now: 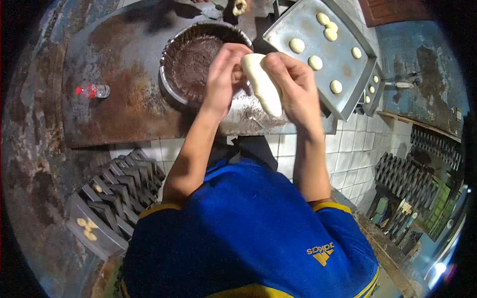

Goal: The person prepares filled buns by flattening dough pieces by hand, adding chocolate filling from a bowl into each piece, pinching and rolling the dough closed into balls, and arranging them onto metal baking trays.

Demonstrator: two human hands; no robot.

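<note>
A long, pale piece of dough (263,88) hangs over the table's front edge, its lower end drooping. My right hand (296,82) grips its upper right side, thumb pressed on top. At the dough's upper left end, my left hand (226,74) has its fingers curled against it; motion blurs them and some are hidden. Just behind my left hand sits a round metal pan (164,77) with a dark brown paste (191,62) inside. Below the dough, a small spoon-like utensil (254,119) lies on a floury patch of the table.
At right, a metal tray (343,59) holds several dough balls (315,62); another tray (373,92) is partly beneath it. A red-capped bottle (93,91) lies on the worn table (119,44). Stacked trays (112,196) stand at lower left. A ring-shaped dough piece (239,7) shows at the top.
</note>
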